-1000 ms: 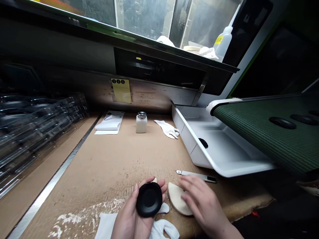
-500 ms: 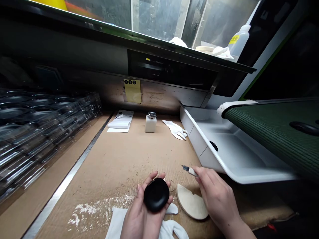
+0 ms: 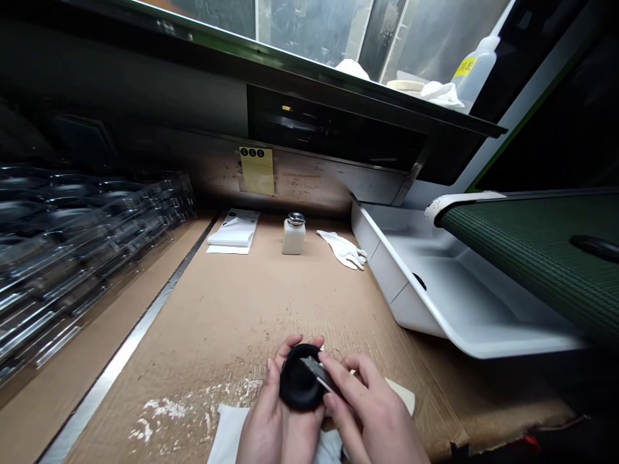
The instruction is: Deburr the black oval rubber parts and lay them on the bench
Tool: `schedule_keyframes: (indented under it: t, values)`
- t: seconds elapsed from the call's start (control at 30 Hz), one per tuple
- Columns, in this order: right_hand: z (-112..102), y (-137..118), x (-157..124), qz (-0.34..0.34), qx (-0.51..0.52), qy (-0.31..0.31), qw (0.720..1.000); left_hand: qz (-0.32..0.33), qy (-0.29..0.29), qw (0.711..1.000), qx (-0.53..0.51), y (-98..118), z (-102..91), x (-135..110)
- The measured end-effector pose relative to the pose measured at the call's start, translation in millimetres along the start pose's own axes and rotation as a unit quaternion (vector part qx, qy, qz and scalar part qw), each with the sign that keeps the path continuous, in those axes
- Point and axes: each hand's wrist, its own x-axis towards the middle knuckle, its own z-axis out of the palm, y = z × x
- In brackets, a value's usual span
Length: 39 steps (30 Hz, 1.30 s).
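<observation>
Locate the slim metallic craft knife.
Head view, bottom centre: the slim metallic craft knife is in the right hand, tip over the round black piece in the left hand.

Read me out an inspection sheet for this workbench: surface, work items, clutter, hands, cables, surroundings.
Surface: brown cardboard, scuffed, shiny patches at near left.
Work items: black round piece, recess toward the camera; utility knife over it, contact unclear.
Clutter: white cloth beside the left wrist; cream pad, partly hidden by the right hand; white glove, pump bottle and white paper farther back.
Hands: left hand cups the piece; right fingers grip the knife.
Cables: nothing seen.
Surroundings: stacked clear plastic trays at left; white tub at right, black object inside; green conveyor belt farther right.
</observation>
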Motion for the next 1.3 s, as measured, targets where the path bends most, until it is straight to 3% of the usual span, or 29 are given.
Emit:
schedule_keyframes:
  t: [0.27,0.47,0.93,1.3]
  values:
    - [14.6,-4.4,-3.2,-0.013,-0.063,0.053,0.997,0.029,0.008,0.998,0.051,-2.8,-0.5,1.0]
    - [13.2,-7.0,1.2,-0.014,-0.075,0.047,0.996,-0.023,-0.009,0.999,-0.026,0.4,-2.9,3.0]
    - [13.3,-5.5,1.2,-0.022,-0.067,0.038,0.997,-0.004,0.016,0.999,-0.034,-2.3,2.2,2.8]
    - [5.0,-3.1,1.5,-0.016,-0.034,0.004,0.999,0.007,0.025,0.999,0.024,-1.0,-3.6,3.6]
